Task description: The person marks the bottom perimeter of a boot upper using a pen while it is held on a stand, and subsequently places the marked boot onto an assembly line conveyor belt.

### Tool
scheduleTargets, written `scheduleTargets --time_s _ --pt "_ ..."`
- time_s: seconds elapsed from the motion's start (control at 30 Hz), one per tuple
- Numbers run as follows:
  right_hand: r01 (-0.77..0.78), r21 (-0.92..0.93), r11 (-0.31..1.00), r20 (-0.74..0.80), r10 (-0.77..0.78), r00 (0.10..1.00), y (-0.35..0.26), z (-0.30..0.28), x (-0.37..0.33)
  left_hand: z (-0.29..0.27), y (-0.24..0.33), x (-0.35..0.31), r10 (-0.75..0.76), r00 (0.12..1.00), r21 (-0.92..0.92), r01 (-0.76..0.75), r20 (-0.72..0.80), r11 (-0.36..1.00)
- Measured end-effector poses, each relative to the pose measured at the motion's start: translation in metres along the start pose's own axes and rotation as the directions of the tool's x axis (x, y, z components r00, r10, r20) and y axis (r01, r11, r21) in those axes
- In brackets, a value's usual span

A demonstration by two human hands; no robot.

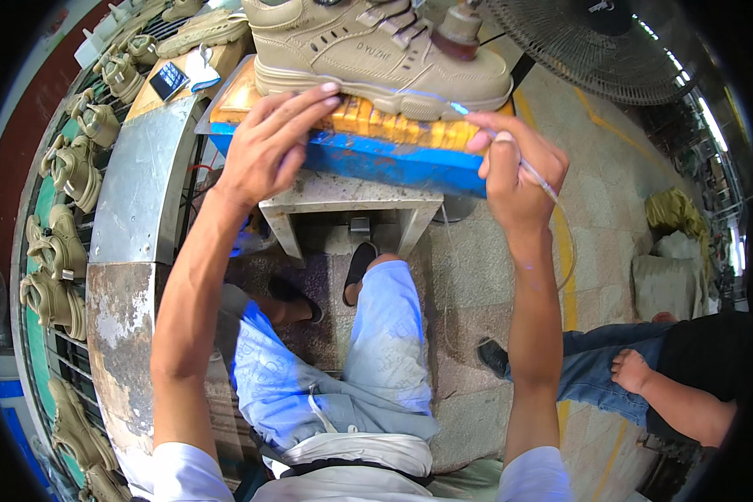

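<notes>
A tan lace-up shoe (368,54) sits sideways on a yellow ribbed pad (376,121) atop a blue block (368,159). My left hand (272,146) is open, fingers stretched, with the fingertips at the lower edge of the sole near the heel. In my closed right hand (519,167) is a slim pen-like applicator (463,110) with a clear tube trailing from it. Its blue-lit tip is at the sole edge toward the toe. A thin bluish line shows along the seam between upper and sole. Against the front of the shoe stands a dark red-brown round part (458,33).
Tan shoes line a conveyor rack (33,335) on the left, beside a metal ledge (138,188). A phone (168,80) lies near the back left. A black fan (598,42) stands back right. Another person's hand (632,371) rests on their leg at right.
</notes>
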State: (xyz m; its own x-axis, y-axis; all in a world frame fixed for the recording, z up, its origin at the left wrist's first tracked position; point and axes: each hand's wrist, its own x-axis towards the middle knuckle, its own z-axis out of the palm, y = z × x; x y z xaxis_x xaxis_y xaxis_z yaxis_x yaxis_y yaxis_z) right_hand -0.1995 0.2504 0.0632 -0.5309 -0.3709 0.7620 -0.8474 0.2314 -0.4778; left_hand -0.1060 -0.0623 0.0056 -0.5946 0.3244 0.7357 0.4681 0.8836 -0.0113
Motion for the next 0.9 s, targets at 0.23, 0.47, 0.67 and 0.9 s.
scheduleTargets --time_s 0.23,0.47,0.67,0.9 --pt "0.037 -0.091 0.995 0.021 -0.035 0.999 -0.012 -0.038 -0.003 0.014 -0.063 -0.024 -0.589 0.738 0.060 0.639 -0.330 0.767" --pt "-0.024 0.028 0.999 -0.138 0.028 0.990 -0.027 -0.094 -0.010 -0.002 -0.049 -0.024 -0.692 0.696 0.050 0.711 -0.191 0.701" --pt "-0.416 0.312 0.854 0.174 0.379 0.909 -0.060 -0.019 -0.013 -0.025 0.056 -0.054 -0.577 0.749 0.342 0.663 -0.326 0.666" --pt "-0.186 -0.125 0.974 0.141 0.203 0.969 -0.059 0.065 -0.007 -0.048 0.173 -0.043 -0.396 0.913 -0.024 0.395 -0.094 0.918"
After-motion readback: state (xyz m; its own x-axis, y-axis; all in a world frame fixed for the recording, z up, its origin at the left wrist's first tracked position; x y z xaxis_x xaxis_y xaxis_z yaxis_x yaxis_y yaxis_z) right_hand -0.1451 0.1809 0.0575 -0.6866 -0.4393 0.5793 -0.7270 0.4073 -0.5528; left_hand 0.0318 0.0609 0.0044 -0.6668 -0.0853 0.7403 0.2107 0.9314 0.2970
